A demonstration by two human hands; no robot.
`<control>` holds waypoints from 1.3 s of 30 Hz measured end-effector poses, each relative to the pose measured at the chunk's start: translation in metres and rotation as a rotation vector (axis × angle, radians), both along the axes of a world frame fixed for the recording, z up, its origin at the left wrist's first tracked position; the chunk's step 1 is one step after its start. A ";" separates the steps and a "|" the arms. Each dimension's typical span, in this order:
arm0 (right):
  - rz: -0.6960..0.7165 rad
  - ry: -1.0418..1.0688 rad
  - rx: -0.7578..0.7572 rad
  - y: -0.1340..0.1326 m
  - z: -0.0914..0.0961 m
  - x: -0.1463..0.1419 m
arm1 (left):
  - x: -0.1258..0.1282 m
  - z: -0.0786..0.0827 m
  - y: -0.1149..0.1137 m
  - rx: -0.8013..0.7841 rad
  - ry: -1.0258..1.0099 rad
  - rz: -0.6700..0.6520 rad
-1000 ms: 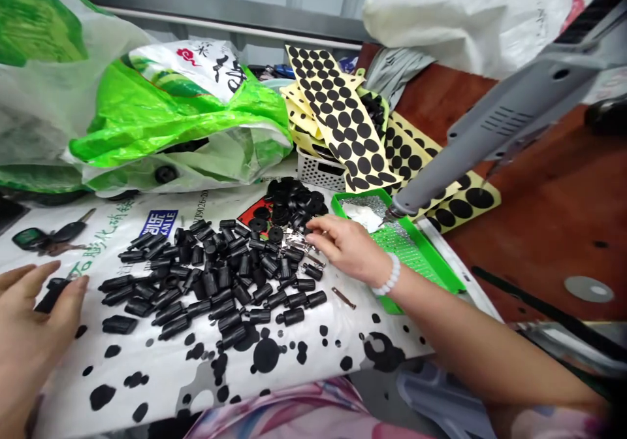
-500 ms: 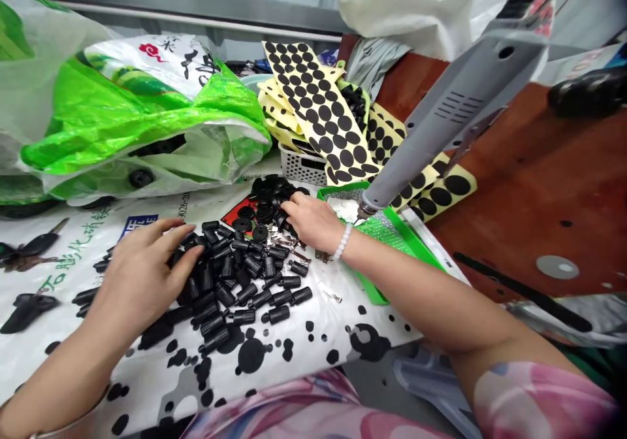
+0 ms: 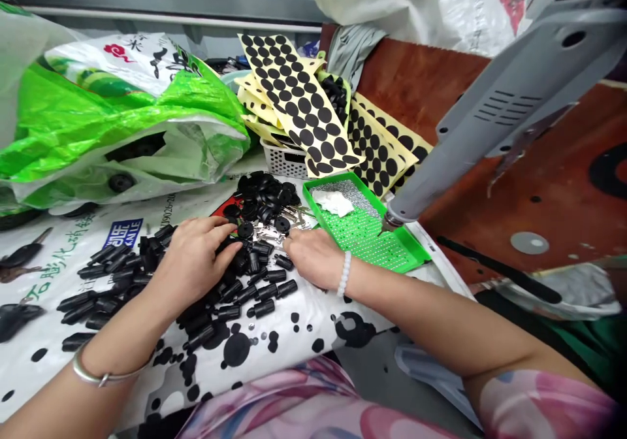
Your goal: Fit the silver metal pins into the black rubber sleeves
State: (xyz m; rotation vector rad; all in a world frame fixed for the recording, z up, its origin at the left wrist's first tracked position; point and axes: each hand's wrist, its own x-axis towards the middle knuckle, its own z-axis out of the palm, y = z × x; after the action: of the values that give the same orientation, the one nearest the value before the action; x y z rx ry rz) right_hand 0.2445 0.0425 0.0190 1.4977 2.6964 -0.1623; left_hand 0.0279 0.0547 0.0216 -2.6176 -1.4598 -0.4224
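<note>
A heap of small black plastic caps lies on a white printed sheet. My left hand rests on the heap with its fingers curled down over the caps; what is under them is hidden. My right hand lies palm down at the heap's right edge, beside small metal pieces and black round parts. Its fingertips are tucked under and hidden.
A green tray with a white wad sits right of my hands, a grey power tool hanging over it. Yellow sheets of black dots lean on a white basket. Green bags stand at back left. Car keys lie far left.
My left hand moved right from the sheet's left edge onto the heap of caps. My right hand drew back from the round parts toward me, beside the left. The view shifted right.
</note>
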 end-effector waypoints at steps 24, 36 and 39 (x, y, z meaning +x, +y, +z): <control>-0.459 0.467 0.234 0.009 0.008 0.028 | 0.074 0.010 0.022 -0.232 0.057 -0.017; -0.371 0.711 0.120 0.006 0.012 0.033 | 0.079 0.006 0.032 -0.283 -0.082 0.012; -0.231 0.915 0.077 0.004 0.011 0.032 | 0.068 0.008 0.015 -0.294 -0.342 0.082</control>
State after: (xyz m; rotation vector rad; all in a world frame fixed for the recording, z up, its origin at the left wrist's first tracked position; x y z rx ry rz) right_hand 0.2761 0.0463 0.0296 2.1562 3.1369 -0.9843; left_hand 0.0962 0.0696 0.0292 -2.7985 -1.8540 -0.7265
